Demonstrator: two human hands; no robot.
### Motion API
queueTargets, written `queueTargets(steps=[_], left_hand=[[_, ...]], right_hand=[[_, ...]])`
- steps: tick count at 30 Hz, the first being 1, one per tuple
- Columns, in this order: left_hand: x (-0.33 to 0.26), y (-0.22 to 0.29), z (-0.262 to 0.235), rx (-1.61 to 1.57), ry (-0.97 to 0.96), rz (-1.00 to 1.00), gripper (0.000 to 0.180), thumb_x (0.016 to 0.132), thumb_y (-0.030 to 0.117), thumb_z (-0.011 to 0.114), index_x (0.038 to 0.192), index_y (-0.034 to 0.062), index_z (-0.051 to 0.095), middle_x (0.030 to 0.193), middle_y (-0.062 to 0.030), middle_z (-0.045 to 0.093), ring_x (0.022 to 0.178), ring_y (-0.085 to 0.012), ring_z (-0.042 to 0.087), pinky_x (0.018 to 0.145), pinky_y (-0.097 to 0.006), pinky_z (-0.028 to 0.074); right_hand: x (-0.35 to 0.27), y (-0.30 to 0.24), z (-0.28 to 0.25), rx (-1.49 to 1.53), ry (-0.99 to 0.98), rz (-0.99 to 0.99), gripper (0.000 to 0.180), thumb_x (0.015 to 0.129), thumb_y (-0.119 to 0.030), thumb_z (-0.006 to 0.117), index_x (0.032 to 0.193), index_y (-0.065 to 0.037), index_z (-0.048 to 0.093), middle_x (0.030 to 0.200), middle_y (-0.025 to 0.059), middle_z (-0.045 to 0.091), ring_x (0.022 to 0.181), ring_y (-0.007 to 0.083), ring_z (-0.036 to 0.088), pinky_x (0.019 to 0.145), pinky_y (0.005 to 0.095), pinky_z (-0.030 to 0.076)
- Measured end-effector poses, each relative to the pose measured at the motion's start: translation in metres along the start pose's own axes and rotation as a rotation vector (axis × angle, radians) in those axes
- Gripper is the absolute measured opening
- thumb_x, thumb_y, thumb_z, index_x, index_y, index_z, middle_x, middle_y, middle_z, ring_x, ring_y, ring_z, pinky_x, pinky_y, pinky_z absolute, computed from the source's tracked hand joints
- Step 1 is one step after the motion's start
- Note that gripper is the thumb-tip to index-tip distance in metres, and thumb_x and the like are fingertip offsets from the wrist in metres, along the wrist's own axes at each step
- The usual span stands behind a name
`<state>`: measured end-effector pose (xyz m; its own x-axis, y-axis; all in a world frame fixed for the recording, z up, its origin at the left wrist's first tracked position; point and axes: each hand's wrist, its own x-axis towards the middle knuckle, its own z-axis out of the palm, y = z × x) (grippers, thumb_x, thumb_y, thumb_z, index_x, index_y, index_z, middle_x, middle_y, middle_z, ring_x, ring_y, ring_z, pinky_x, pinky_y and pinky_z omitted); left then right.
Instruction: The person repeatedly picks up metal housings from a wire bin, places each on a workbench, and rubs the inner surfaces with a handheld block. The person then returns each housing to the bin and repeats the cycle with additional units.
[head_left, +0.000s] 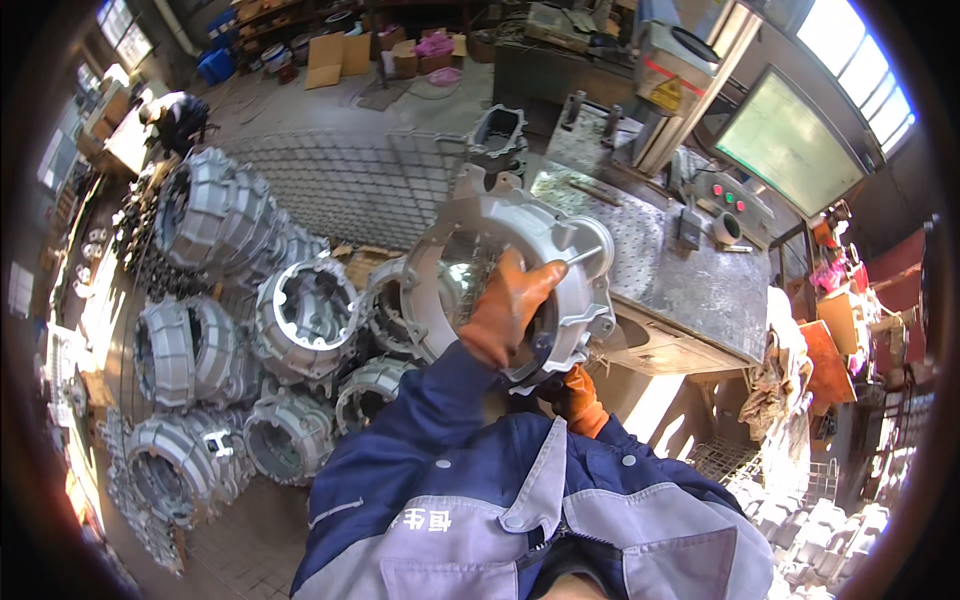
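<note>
I hold up a large round silver metal casting [575, 250], a ribbed housing with a wide open centre, in front of my chest. My left hand [508, 305], in an orange glove, reaches into its opening and grips the inner rim. My right hand [580, 398], also orange-gloved, supports the casting from below at its lower edge and is mostly hidden behind it. A thin metal pin sticks out near the casting's right rim. My blue and grey jacket sleeves fill the lower part of the view.
Several similar silver housings [300, 315] lie stacked on the floor to my left. A perforated metal worktable [690, 280] stands to the right, with a control box and a screen [790, 140] behind it. A wire mesh panel [340, 180] lies ahead. Another person [178, 118] bends over far left.
</note>
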<state>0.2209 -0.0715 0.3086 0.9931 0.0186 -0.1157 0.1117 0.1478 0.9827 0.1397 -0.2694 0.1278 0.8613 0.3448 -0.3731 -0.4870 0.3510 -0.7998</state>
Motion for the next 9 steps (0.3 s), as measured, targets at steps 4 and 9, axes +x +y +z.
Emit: queueTargets(steps=[4, 9], left_hand=[[0.095, -0.014, 0.084, 0.446, 0.096, -0.053, 0.050, 0.085, 0.033, 0.074, 0.110, -0.0067, 0.058, 0.091, -0.0161, 0.070, 0.076, -0.0202, 0.065, 0.067, -0.035, 0.052], [0.182, -0.022, 0.156, 0.666, -0.002, -0.151, 0.069, 0.082, 0.045, 0.071, 0.123, -0.0090, 0.054, 0.110, -0.0306, 0.066, 0.103, -0.0358, 0.066, 0.090, -0.043, 0.049]], right_hand=[[0.033, -0.007, -0.059, 0.470, 0.161, 0.017, 0.035, 0.101, -0.044, 0.053, 0.113, -0.012, 0.056, 0.089, 0.0009, 0.056, 0.073, 0.0184, 0.052, 0.059, 0.0362, 0.045], [0.064, -0.031, -0.108, 0.503, 0.290, 0.096, 0.060, 0.097, -0.055, 0.055, 0.141, -0.015, 0.047, 0.130, 0.0089, 0.054, 0.108, 0.0269, 0.059, 0.077, 0.0535, 0.056]])
